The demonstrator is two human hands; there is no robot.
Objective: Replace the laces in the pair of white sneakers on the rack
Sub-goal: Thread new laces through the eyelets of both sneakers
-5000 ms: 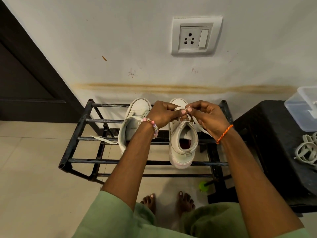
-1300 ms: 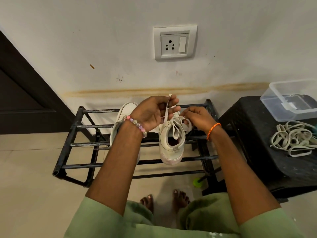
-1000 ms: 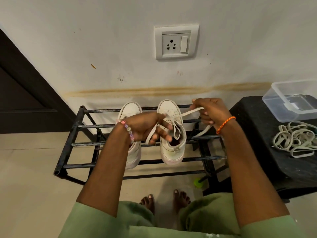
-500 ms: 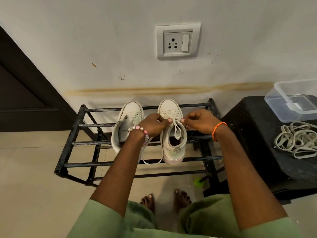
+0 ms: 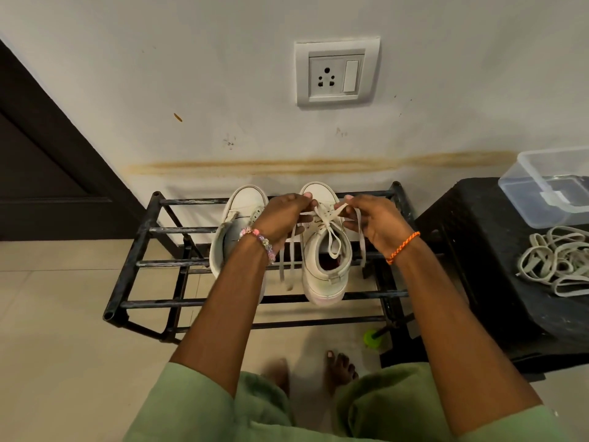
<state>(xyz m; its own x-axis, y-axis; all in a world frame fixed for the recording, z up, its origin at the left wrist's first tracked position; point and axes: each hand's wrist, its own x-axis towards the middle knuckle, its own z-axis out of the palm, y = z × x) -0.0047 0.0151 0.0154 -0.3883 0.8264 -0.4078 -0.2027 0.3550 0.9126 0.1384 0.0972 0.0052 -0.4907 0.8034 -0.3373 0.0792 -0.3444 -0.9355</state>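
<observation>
Two white sneakers stand side by side on the black metal rack (image 5: 134, 263), toes to the wall. The right sneaker (image 5: 325, 275) carries a white lace (image 5: 331, 247) crossed over its tongue. My left hand (image 5: 283, 218) pinches one strand of that lace at the sneaker's left side, and loose ends hang down below it. My right hand (image 5: 373, 221) pinches the other strand at the right side, with an end dangling past the rack bar. The left sneaker (image 5: 236, 218) is partly hidden behind my left wrist.
A black stool (image 5: 478, 282) stands right of the rack, bearing a pile of loose white laces (image 5: 561, 263) and a clear plastic box (image 5: 551, 183). A wall socket (image 5: 336, 73) is above. A small green object (image 5: 371, 338) lies on the floor near my bare feet.
Both hands moved up toward the toe and now pull the lace strands apart over the right sneaker. The lace ends hang lower on both sides.
</observation>
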